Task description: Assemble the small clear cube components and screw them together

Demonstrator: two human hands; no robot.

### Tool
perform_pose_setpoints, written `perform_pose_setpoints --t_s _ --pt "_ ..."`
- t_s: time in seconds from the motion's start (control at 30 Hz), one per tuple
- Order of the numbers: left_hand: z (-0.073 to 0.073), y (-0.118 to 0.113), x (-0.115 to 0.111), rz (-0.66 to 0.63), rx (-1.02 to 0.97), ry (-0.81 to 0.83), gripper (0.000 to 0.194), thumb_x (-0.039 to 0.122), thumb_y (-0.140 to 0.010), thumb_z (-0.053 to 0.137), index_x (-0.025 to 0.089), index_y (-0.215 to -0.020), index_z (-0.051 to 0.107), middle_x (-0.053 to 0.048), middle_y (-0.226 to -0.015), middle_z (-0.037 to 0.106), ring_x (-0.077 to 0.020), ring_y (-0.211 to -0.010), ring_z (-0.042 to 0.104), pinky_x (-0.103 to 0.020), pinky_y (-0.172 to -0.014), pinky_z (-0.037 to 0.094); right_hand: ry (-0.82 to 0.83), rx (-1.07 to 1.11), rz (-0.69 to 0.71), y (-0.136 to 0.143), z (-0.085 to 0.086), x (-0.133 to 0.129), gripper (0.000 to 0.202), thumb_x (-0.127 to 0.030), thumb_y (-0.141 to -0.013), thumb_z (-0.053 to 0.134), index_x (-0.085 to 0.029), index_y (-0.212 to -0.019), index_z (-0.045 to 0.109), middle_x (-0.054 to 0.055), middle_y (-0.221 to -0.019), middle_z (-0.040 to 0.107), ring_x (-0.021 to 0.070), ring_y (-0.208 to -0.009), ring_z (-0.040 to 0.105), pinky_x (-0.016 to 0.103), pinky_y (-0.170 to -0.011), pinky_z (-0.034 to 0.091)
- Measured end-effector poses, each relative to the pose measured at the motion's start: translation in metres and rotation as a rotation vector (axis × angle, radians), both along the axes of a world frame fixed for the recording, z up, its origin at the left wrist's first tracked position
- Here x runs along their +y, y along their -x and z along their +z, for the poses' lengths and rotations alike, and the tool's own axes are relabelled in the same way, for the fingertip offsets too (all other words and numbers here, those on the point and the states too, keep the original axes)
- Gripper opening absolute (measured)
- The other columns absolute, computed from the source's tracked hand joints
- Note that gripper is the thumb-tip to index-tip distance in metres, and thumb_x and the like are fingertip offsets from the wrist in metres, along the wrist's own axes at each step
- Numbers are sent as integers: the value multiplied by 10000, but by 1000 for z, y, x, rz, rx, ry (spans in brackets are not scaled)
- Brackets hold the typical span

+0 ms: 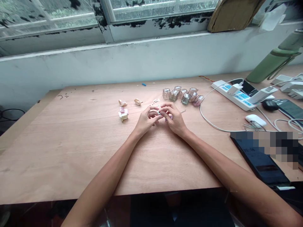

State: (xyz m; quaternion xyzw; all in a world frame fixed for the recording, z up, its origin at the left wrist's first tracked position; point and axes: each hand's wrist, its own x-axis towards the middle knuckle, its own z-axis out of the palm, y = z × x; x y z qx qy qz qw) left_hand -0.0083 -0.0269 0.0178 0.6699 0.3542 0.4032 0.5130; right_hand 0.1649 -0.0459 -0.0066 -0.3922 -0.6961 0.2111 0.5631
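My left hand (148, 119) and my right hand (174, 118) meet over the middle of the wooden table (94, 151). Between their fingertips is a small whitish piece (158, 112), pinched from both sides; its details are too small to tell. A bit of something purple (169, 118) shows by my right fingers, and a thin metal rod (183, 111) sticks out to the right of that hand. Tiny pieces (156, 101) lie just beyond my fingers. Left of my hands are a cream and pink block (123, 115) and two small beige pieces, one (138, 101) nearer my left hand.
Several clear hexagonal containers (175, 93) stand behind my right hand. Further right are a white power strip (234, 94) with cables, a green bottle (267, 64), a black mouse (270, 105), a white earphone case (255, 120) and a dark tablet (262, 164).
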Motion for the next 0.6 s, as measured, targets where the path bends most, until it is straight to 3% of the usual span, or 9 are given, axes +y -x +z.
perform_pose_setpoints --t_s 0.6 --pt "-9 1 5 -10 -9 -45 428 426 -832 789 189 -1115 573 -7 -827 687 -104 -588 639 -208 -513 492 28 23 24 -1 -1 1 141 -338 -1010 563 -255 -1013 677 69 -1153 608 195 -949 624 329 -715 554"
